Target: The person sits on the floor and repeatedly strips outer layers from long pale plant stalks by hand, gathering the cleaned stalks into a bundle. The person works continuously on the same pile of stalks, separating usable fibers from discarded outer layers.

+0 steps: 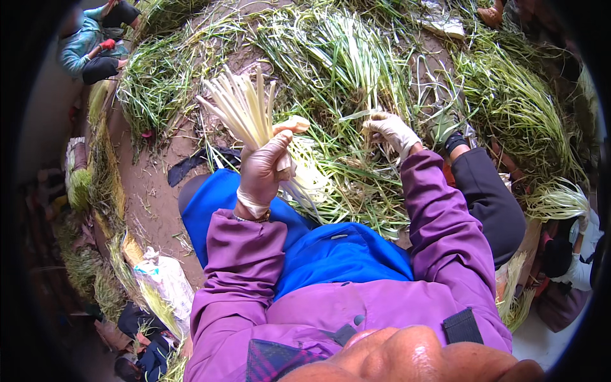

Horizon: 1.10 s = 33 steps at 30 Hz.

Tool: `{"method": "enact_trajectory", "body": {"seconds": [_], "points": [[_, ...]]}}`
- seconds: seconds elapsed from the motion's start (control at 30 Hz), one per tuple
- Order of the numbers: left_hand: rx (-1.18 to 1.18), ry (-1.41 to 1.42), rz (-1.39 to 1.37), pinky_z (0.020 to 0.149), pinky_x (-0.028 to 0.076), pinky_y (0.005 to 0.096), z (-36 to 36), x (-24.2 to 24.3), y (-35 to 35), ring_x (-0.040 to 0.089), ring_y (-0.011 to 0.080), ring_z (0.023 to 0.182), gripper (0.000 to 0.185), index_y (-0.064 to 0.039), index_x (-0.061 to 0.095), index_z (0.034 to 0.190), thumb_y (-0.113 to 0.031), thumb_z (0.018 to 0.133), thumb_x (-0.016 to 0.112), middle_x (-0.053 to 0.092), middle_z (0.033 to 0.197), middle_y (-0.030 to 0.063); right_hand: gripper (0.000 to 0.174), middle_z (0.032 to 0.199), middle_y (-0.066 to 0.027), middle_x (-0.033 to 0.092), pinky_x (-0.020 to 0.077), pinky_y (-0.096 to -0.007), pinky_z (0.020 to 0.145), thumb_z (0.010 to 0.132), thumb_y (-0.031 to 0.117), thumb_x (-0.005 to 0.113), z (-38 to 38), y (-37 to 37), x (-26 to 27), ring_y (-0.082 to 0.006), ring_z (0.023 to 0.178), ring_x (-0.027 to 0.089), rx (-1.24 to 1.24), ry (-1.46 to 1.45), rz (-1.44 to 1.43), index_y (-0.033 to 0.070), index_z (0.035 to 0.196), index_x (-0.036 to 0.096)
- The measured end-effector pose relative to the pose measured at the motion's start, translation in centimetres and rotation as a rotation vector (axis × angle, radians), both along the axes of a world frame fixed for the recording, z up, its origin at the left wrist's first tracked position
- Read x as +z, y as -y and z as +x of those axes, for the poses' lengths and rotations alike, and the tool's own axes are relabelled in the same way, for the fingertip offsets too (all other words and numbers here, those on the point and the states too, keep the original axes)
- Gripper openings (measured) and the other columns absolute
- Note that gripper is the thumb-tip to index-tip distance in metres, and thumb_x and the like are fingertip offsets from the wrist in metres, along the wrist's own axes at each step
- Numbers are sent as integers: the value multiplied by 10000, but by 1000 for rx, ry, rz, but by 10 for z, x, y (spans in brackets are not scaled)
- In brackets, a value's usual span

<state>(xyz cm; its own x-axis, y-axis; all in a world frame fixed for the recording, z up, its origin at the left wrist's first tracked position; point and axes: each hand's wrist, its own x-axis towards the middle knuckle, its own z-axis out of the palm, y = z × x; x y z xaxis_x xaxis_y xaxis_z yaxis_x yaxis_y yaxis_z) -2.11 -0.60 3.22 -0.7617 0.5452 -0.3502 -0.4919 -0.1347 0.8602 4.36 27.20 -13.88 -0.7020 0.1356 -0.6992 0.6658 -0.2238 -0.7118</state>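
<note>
My left hand [265, 167], in a thin pale glove, is closed around a bundle of pale yellow-white stalks [243, 110] whose ends fan out upward. Thin whitish strands hang below that fist towards my lap. My right hand [391, 131], gloved too, is at the lower end of green leafy stalks [367, 71] lying on the ground. Its fingers are bent, and a pale leaf lies beside them; whether they grip a stalk cannot be told. Loose green and pale leaves [324, 172] are heaped between my hands, in front of my blue apron [343, 253].
Heaps of long green leaves [515, 105] lie to the right, with another heap [157, 86] at the upper left. A dark cloth [191, 164] lies near my knee. A white sack [164, 281] stands lower left. Other people sit at the upper left, right and lower left.
</note>
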Motion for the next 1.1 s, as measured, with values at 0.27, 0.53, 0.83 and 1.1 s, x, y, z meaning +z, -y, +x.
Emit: {"method": "enact_trajectory", "body": {"seconds": [0.27,0.53,0.83,1.1], "points": [[25,56,-20,397,199,211,1,-1,-7,317,25,418,208,-43,670,1077,-167,957,554,424,543,-67,260,872,8,651,494,-254,709,848,88,683,22,8,108,-84,746,599,86,-258,-135,43,1100,640],[0,98,65,399,239,194,7,-4,-13,397,25,472,218,-45,669,1056,-210,954,570,469,593,-68,203,933,-52,671,504,-309,797,825,94,708,60,28,196,-144,850,636,248,-392,-154,29,1009,653],[-90,186,209,460,351,250,19,-22,-23,463,115,489,195,-88,595,934,-279,907,623,537,623,9,234,918,-51,681,507,-281,778,839,98,707,83,68,202,-134,863,633,508,-281,-135,5,1048,662],[17,166,270,514,373,225,15,-18,-18,485,93,562,190,-76,623,992,-249,916,604,515,678,-29,222,893,-20,671,485,-260,780,845,103,698,84,62,191,-110,850,608,480,-236,-51,10,1045,672]]}}
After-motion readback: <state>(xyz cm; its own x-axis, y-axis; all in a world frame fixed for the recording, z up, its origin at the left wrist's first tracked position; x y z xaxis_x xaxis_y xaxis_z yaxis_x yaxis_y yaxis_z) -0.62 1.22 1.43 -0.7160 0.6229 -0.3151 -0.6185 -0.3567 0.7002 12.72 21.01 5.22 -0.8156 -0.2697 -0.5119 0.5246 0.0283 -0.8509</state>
